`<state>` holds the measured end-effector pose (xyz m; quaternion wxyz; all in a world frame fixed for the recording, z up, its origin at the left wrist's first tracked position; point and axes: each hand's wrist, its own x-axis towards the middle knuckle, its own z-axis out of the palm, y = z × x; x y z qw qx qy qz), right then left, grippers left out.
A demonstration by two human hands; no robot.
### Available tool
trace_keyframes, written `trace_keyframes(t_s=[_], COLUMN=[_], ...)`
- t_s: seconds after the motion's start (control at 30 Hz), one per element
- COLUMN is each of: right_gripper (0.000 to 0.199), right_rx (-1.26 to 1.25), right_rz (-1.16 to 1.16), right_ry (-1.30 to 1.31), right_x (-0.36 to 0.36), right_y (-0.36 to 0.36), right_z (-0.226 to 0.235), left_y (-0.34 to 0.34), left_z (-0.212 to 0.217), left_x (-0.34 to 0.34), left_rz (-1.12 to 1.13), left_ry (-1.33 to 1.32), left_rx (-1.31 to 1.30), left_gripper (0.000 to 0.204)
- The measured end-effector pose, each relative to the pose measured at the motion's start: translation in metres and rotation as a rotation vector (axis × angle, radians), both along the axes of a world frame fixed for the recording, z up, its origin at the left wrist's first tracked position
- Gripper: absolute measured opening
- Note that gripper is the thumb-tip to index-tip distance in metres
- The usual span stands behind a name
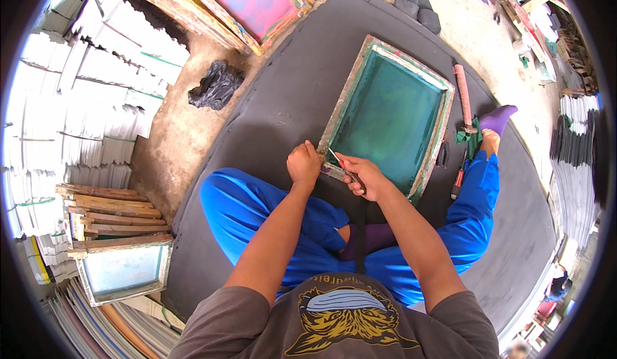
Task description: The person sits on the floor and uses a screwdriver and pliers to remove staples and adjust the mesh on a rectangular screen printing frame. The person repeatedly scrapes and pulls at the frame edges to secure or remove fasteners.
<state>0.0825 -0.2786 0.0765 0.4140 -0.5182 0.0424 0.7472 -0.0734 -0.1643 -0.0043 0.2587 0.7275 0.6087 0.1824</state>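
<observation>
A wooden screen-printing frame (355,92) with green mesh (389,118) lies tilted on the dark mat before my crossed legs. My right hand (363,178) grips a screwdriver (340,162) with a red and black handle, its thin metal tip at the frame's near left corner. Closed into a fist, my left hand (303,164) rests against the outside of that same corner. Whatever its fingers hold, if anything, is hidden.
Right of the frame lie a hammer (463,92) with a pink-wrapped handle, black-handled pliers (443,153), another screwdriver (457,183) and a green cloth (473,142). Further off are a black plastic bag (216,86), paper stacks (96,112), more frames (125,266) and dark slippers (418,9).
</observation>
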Motion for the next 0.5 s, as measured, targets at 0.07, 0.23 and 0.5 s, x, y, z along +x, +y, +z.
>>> trace_keyframes(t_s=[0.07,0.23,0.5], right_gripper=[0.041,0.043,0.038], right_rx=[0.035,0.46,0.259], right_rz=[0.073,0.349,0.563], right_ry=[-0.084,-1.251,-1.387], right_x=[0.002,-0.011,-0.022], right_y=[-0.004,-0.018,-0.001], right_z=[-0.006,-0.031,0.001], left_y=[0.0,-0.002,-0.002], left_z=[-0.003,0.001,0.004], left_x=[-0.001,0.001,0.001], left_rz=[0.003,-0.033,-0.035], left_ry=[-0.004,-0.022,-0.022], left_rx=[0.01,0.034,0.008], left_gripper=[0.045,0.044,0.043])
